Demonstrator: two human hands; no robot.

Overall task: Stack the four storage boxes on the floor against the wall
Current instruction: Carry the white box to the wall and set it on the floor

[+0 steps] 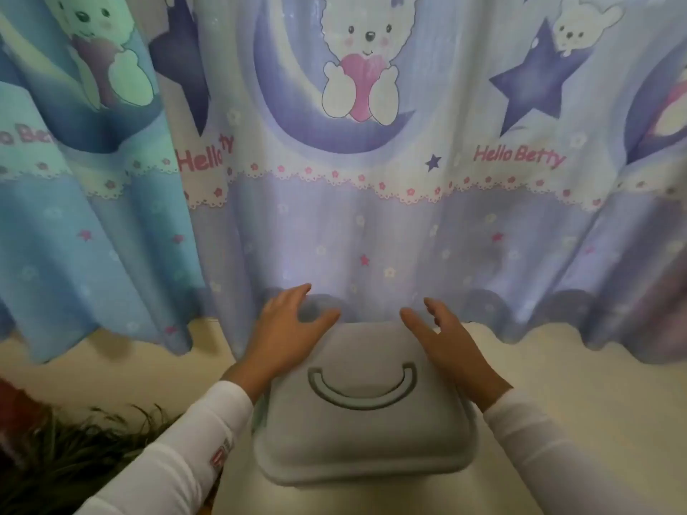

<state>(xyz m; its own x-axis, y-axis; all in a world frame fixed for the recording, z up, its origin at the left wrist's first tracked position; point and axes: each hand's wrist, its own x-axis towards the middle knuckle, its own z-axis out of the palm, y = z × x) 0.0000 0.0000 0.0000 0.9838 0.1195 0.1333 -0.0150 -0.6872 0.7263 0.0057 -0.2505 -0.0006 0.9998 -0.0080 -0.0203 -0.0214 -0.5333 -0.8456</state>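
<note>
- Head view is looking down on a grey storage box (pixel 362 425), its lid facing up with a curved darker handle (pixel 362 386) lying flat in the middle of the lid.
- Box is sitting over the cream floor (pixel 576 384), its far edge close to the hem of a curtain (pixel 371 224); whether other boxes are sitting beneath it cannot be told, since only the lid is showing.
- Left hand (pixel 288 328) is hovering at the lid's far left corner, fingers spread and loosened, gripping nothing; whether the palm is touching the lid cannot be told.
- Right hand (pixel 444 338) is reaching along the lid's far right side, fingers extended and parted, likewise gripping nothing.
- Both arms are wearing white long sleeves (pixel 193 440), the left one carrying a small red mark near the forearm.
- Curtain, in blue and lilac, is hanging in folds across the whole background, printed with bears, stars, a crescent moon and the words "Hello Betty".
- Dark green grass-like leaves (pixel 74 440) are showing at the lower left, just beside the left sleeve.
</note>
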